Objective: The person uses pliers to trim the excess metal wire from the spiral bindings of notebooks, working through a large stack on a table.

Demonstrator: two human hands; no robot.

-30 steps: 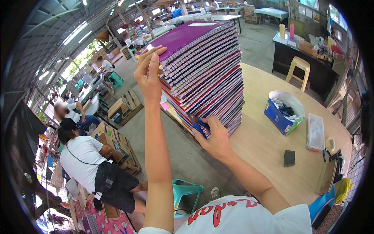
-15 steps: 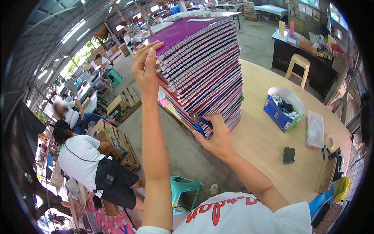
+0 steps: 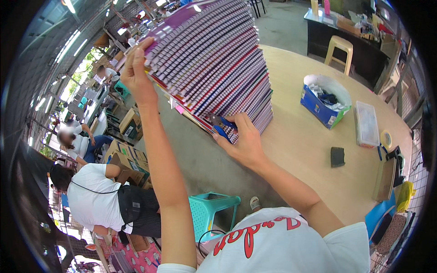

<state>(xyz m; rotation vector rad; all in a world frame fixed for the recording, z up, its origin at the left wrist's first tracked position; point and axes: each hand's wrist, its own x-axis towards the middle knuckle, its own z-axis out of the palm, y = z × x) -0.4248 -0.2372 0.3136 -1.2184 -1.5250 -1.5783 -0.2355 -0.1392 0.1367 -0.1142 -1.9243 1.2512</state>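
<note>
A tall stack of spiral-bound notebooks (image 3: 214, 63) with purple, red and white covers stands on the edge of a round wooden table (image 3: 309, 150). My left hand (image 3: 136, 73) is raised and presses against the upper left side of the stack. My right hand (image 3: 243, 143) is at the stack's bottom corner, holding blue-handled pliers (image 3: 223, 125) against the spiral bindings.
A blue box (image 3: 325, 100) lined with white plastic, a clear plastic case (image 3: 366, 123), a small black object (image 3: 337, 156) and a tape roll (image 3: 386, 138) lie on the table. A teal stool (image 3: 211, 211) stands below. People crouch by cardboard boxes (image 3: 129, 159) at left.
The view has drawn closer to the stack. My left hand has stayed at the top of the stack and my right hand at its bottom corner.
</note>
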